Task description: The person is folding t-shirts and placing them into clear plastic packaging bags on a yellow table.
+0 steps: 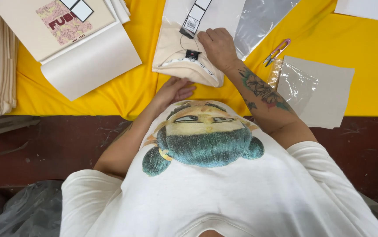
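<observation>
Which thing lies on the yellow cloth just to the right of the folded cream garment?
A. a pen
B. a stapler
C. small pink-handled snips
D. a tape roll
C: small pink-handled snips lie on the yellow cloth, right of the folded cream garment under the right hand.

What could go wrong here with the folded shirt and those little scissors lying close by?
The right hand presses the folded cream garment by its hang tag; a tug might tear the tag off. The thread snips lie beside that forearm and could nick skin or cloth. The left hand at the fold's edge might rumple it.
</observation>
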